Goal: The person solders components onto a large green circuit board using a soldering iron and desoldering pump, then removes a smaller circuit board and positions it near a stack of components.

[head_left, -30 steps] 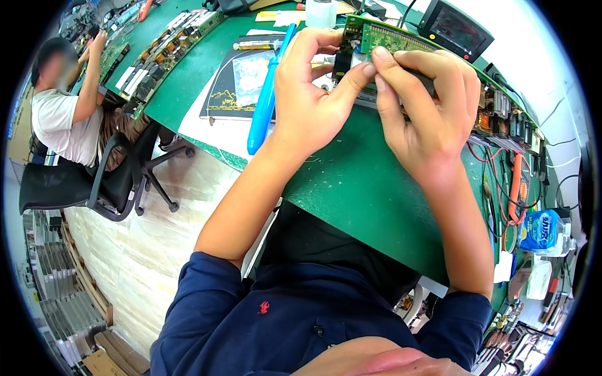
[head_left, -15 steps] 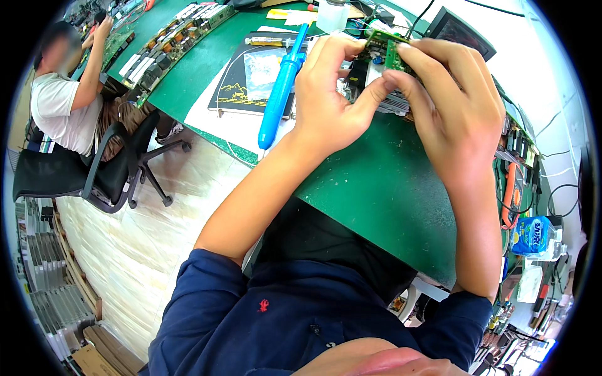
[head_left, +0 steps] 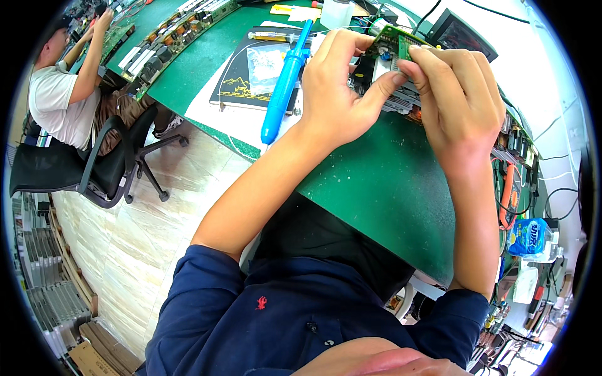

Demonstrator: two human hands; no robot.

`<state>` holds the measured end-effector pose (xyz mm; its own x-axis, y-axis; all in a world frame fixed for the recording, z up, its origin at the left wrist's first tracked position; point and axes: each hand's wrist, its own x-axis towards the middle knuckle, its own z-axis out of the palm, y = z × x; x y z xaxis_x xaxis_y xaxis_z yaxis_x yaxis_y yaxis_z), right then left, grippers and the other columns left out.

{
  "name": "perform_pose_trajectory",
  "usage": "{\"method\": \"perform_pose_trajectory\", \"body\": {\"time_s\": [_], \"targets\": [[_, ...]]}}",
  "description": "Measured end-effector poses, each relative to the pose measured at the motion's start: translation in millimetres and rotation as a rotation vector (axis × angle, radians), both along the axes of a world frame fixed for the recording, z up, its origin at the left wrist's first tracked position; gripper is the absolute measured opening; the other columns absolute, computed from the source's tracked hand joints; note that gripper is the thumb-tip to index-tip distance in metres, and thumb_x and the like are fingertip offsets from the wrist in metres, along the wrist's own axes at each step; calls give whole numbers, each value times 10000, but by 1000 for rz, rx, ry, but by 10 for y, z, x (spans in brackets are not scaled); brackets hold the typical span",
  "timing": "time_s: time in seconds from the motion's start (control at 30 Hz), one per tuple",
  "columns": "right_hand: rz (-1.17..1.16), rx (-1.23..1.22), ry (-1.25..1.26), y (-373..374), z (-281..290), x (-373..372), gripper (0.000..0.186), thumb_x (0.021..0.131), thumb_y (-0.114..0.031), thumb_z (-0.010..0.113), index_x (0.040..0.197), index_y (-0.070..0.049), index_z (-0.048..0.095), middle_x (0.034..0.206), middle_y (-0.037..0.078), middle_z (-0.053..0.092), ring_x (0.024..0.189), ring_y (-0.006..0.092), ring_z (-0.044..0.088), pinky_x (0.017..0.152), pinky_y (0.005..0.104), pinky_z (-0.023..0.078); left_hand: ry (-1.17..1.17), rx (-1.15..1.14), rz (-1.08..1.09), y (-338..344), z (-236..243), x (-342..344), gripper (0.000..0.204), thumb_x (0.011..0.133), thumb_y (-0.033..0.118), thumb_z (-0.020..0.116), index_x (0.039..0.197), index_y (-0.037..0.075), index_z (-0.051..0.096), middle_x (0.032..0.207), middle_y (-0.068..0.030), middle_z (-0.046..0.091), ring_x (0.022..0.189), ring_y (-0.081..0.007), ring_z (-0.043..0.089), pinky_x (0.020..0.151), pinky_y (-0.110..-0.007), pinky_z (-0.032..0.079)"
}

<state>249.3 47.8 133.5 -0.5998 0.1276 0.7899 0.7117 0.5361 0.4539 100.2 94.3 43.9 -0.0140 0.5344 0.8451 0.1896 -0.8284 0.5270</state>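
Note:
Near the table's far edge, my right hand (head_left: 461, 100) pinches a small upright green circuit board (head_left: 404, 46) between thumb and fingers. My left hand (head_left: 342, 91) curls around the left side of the circuit board assembly (head_left: 401, 100), its fingertips by the upper green board and its thumb stretched toward my right thumb. The assembly has dark and silvery parts and rests on the green table. My fingers cover much of it. Left of my left hand lies a blue solder sucker (head_left: 282, 94) across a black notebook (head_left: 235, 84).
A syringe (head_left: 271, 36) and a clear plastic bag (head_left: 264, 66) lie on the notebook. Behind stand a translucent bottle (head_left: 337, 14) and a dark screen (head_left: 461, 36). Orange-handled pliers (head_left: 509, 194) and a blue package (head_left: 527, 237) are at right. A co-worker (head_left: 63, 94) sits at far left.
The small green board stands more upright and has shifted slightly right. My right fingers have drawn together around it, and my left thumb has moved a little right.

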Motion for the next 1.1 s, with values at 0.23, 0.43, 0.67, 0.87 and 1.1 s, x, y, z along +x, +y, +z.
{"method": "perform_pose_trajectory", "body": {"time_s": [0.23,0.43,0.67,0.87,1.1], "targets": [[32,-7,128,-73,-136,-1,328,642,-91,792,954,-41,705,884,49,635,796,221,606,651,311,479,-137,43,-29,25,-35,51,401,770,270,789,979,1,578,882,-151,600,785,-323,618,683,-364,498],[-23,-76,151,-227,-210,69,357,631,-74,797,978,-39,720,906,53,638,812,223,603,675,318,477,-24,-1,-29,-40,-19,7,337,831,113,761,1073,2,555,1022,-93,604,915,-166,643,796,-338,564],[-35,-43,151,-178,-280,40,339,625,-80,797,952,-38,720,875,37,641,796,201,592,689,311,464,-139,41,-32,31,-49,68,426,729,239,827,978,2,575,880,-147,599,769,-313,608,673,-362,491],[-4,43,121,-135,-366,97,335,636,-85,792,963,-59,722,896,18,642,798,191,589,689,312,457,-125,40,-43,10,-59,59,405,736,211,820,981,6,572,882,-134,584,776,-290,582,682,-343,480],[38,-12,162,-158,-295,87,281,647,-76,787,920,-78,721,841,-2,626,750,179,571,632,304,453,-99,27,-57,-40,-30,26,401,749,213,813,991,14,563,906,-119,577,779,-267,578,685,-332,479]]}}
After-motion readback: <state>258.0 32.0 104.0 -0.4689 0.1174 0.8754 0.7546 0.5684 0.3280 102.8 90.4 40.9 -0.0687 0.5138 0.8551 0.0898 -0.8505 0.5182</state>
